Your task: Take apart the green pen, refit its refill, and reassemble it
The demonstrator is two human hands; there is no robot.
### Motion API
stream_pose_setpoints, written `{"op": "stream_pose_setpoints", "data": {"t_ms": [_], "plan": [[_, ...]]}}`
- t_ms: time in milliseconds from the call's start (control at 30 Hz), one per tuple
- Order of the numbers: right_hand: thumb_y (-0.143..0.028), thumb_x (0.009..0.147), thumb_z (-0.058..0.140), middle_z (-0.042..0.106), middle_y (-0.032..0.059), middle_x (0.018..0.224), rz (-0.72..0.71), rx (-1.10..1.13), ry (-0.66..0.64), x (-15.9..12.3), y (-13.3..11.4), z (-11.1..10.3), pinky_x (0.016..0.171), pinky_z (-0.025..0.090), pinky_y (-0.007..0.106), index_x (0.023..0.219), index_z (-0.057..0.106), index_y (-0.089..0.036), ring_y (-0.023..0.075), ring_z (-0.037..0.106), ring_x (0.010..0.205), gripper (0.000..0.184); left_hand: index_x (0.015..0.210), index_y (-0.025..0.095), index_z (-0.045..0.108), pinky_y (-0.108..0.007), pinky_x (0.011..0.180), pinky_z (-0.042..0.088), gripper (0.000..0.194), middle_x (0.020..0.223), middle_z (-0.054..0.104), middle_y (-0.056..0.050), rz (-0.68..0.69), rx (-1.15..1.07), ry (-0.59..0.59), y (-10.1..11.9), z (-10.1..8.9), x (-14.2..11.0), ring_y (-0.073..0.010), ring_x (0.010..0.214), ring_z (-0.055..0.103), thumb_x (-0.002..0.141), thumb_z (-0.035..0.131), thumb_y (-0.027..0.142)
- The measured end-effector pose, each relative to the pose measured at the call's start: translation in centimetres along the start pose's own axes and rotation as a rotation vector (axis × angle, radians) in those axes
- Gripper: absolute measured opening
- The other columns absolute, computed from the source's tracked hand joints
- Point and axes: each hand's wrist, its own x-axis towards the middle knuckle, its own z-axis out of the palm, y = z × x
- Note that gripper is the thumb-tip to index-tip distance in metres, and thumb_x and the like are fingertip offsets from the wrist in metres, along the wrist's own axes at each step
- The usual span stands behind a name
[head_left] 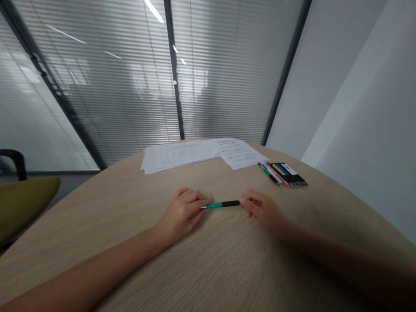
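A green pen with a black grip (224,204) lies level between my two hands, just over the table or on it; I cannot tell which. My left hand (185,211) closes on its green end, where a thin metal part shows beside the fingers. At the other end, my right hand (260,207) pinches the pen's tip, with the thumb and fingertips pressed together and the other fingers curled. The fingertips hide both ends in part.
Several pens (284,174) in mixed colours lie side by side at the right of the wooden table (130,268). Printed sheets (178,155) overlap near its far edge, beside another printed page (238,151). A green chair (27,195) stands at the left.
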Motion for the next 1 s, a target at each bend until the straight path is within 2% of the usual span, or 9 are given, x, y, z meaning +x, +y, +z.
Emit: {"op": "stream_pose_setpoints", "data": {"t_ms": [133, 300, 433, 533, 633, 833, 1000], "plan": [[-0.031, 0.080, 0.041, 0.047, -0.0024, 0.063, 0.013, -0.021, -0.023, 0.02, 0.05, 0.03, 0.049, 0.036, 0.021, 0.060, 0.047, -0.019, 0.0085, 0.045, 0.051, 0.025, 0.095, 0.018, 0.059, -0.034, 0.074, 0.035, 0.022, 0.080, 0.060, -0.004, 0.009, 0.001, -0.004, 0.15, -0.09, 0.05, -0.0163, 0.075, 0.052, 0.081, 0.043, 0.015], [-0.030, 0.081, 0.039, 0.047, -0.0030, 0.057, 0.047, -0.076, -0.015, -0.07, -0.01, 0.03, 0.049, 0.034, 0.022, 0.059, 0.047, -0.019, 0.0092, 0.044, 0.050, 0.026, 0.095, 0.016, 0.059, -0.035, 0.076, 0.034, 0.021, 0.080, 0.060, -0.005, 0.035, -0.001, -0.011, 0.21, -0.08, 0.01, -0.0162, 0.075, 0.052, 0.081, 0.043, 0.014], [-0.031, 0.083, 0.033, 0.046, -0.0019, 0.056, 0.030, -0.075, 0.013, -0.03, -0.02, -0.11, 0.053, 0.037, 0.024, 0.061, 0.048, -0.019, 0.0113, 0.046, 0.053, 0.030, 0.093, 0.016, 0.060, -0.035, 0.073, 0.035, 0.020, 0.080, 0.060, -0.005, 0.012, -0.006, -0.008, 0.15, -0.14, 0.14, -0.0169, 0.074, 0.053, 0.081, 0.044, 0.014], [-0.031, 0.083, 0.034, 0.048, -0.0008, 0.063, -0.033, -0.068, 0.067, 0.03, 0.10, -0.03, 0.060, 0.039, 0.026, 0.078, 0.055, -0.019, 0.0127, 0.048, 0.060, 0.025, 0.091, 0.016, 0.060, -0.034, 0.071, 0.035, 0.019, 0.077, 0.060, -0.005, -0.032, -0.012, 0.005, 0.00, -0.17, 0.23, -0.0171, 0.073, 0.053, 0.081, 0.045, 0.015], [-0.028, 0.078, 0.043, 0.050, -0.0004, 0.071, -0.047, -0.032, 0.075, 0.03, 0.23, 0.20, 0.062, 0.041, 0.027, 0.096, 0.052, -0.020, 0.0126, 0.049, 0.062, 0.022, 0.090, 0.016, 0.061, -0.034, 0.071, 0.035, 0.017, 0.077, 0.061, -0.004, -0.062, -0.039, 0.011, -0.20, -0.11, 0.21, -0.0168, 0.072, 0.054, 0.079, 0.047, 0.013], [-0.027, 0.073, 0.046, 0.049, -0.0010, 0.067, -0.008, -0.018, 0.065, 0.05, 0.17, 0.36, 0.062, 0.040, 0.027, 0.083, 0.051, -0.019, 0.0133, 0.049, 0.064, 0.013, 0.089, 0.016, 0.060, -0.035, 0.072, 0.035, 0.017, 0.079, 0.061, -0.004, -0.066, -0.063, 0.003, -0.20, -0.09, 0.18, -0.0169, 0.073, 0.054, 0.079, 0.048, 0.012], [-0.029, 0.072, 0.046, 0.051, 0.0002, 0.070, -0.003, -0.010, 0.062, 0.08, 0.12, 0.39, 0.063, 0.040, 0.029, 0.084, 0.050, -0.019, 0.0144, 0.049, 0.066, 0.015, 0.091, 0.016, 0.060, -0.036, 0.072, 0.036, 0.018, 0.079, 0.061, -0.005, -0.060, -0.044, -0.037, -0.01, -0.28, 0.27, -0.0174, 0.074, 0.054, 0.080, 0.047, 0.014]]}}
